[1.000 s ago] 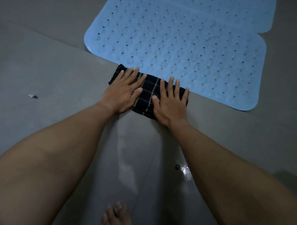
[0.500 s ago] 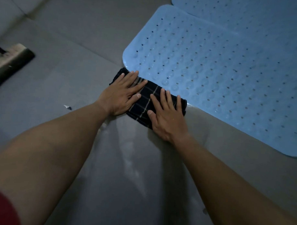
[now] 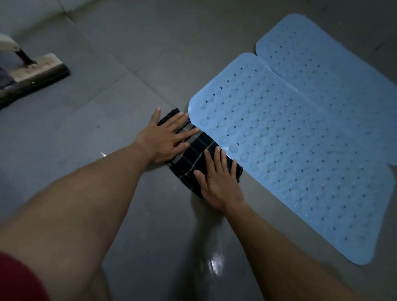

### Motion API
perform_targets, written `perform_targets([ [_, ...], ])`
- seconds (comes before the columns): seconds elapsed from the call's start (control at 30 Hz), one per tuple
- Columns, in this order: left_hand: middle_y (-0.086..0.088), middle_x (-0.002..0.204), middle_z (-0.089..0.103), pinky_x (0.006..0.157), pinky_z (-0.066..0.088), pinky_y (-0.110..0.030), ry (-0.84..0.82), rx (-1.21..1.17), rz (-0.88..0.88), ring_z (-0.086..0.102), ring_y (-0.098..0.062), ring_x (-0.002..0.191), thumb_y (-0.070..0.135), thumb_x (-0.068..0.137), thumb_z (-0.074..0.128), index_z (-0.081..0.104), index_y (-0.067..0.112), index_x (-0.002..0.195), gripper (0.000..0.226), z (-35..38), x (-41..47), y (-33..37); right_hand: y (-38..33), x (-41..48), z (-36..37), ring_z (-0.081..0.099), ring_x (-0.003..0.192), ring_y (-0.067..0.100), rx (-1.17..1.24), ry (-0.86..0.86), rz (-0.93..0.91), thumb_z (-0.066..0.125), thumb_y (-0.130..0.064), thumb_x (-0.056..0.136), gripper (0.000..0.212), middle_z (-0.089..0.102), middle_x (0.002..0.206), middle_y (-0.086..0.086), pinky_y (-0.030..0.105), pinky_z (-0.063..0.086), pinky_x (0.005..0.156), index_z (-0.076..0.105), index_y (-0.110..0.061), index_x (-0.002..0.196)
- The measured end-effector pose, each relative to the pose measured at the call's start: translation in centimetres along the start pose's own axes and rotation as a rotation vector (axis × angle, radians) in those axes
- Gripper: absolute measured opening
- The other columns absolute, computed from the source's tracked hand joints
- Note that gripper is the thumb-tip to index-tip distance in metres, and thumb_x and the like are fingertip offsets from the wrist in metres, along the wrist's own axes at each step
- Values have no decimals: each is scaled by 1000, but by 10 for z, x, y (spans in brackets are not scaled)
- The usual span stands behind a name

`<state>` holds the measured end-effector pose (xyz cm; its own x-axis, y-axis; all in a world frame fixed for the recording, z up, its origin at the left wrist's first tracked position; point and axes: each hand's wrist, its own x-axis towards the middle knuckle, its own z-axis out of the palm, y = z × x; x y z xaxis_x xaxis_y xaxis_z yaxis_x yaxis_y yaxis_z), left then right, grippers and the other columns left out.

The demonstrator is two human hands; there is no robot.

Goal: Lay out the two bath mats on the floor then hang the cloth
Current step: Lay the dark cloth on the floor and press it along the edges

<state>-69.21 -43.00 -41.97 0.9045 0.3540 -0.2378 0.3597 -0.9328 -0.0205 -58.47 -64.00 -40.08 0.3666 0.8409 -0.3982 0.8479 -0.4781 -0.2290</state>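
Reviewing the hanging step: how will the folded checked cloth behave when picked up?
Probably floppy: the cloth lies in soft folds, flattened under the left hand and right hand, so it should unfold and droop once lifted. Likely light: thin fabric.

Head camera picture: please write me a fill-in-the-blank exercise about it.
The left hand and right hand press on a folded dark checked ____.
It lies on the grey tiled ____.
The nearer perforated bath mat and the farther bath mat are light ____.
Missing: cloth, floor, blue.
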Motion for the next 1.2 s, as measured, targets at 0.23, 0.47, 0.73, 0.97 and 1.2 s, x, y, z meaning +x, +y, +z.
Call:
perform_targets([
  [0.23, 1, 164, -21, 115, -8, -66, -59, 37, -68, -24, -13, 147, 59, 97, 0, -23, 49, 147, 55, -7, 5, -61, -42, 45, 0, -16, 151, 28, -54, 61, -91, 14, -52, 104, 67, -13, 164, 15, 51, -13, 120, -8, -18, 158],
  [0.47, -1, 162, -24, 115, -10, -66, -130, 85, -168, -27, -14, 145, 59, 97, -3, -22, 48, 149, 57, -15, 10, -129, -88, 105, -6, -15, 151, 29, -57, 94, -157, 14, -51, 104, 66, -12, 164, 17, 54, -11, 120, -7, -16, 157],
  [0.73, 0, 165, -16, 114, -11, -67, -189, 91, -234, -16, -18, 152, 61, 96, 5, -11, 51, 151, 59, -24, 46, -186, -125, 162, -17, -14, 151, 29, -11, 111, -148, 15, -49, 104, 66, -11, 164, 17, 54, -10, 120, -6, -15, 158],
  [0.97, 0, 166, -12, 116, -10, -65, -254, 135, -190, -12, -22, 152, 63, 93, 1, -15, 52, 150, 61, -30, 85, -215, -133, 197, -32, -6, 153, 24, 118, 118, -67, 15, -49, 104, 68, -2, 166, 14, 49, -3, 122, 0, -10, 158],
  [1.2, -16, 154, 36, 113, 26, -52, -59, 109, -150, 41, -34, 137, 40, 92, 35, 40, 13, 140, 56, -44, 121, -208, -119, 243, -56, -14, 152, 24, 121, 34, -74, 14, -47, 104, 70, -11, 165, 14, 47, -12, 121, -4, -4, 157],
])
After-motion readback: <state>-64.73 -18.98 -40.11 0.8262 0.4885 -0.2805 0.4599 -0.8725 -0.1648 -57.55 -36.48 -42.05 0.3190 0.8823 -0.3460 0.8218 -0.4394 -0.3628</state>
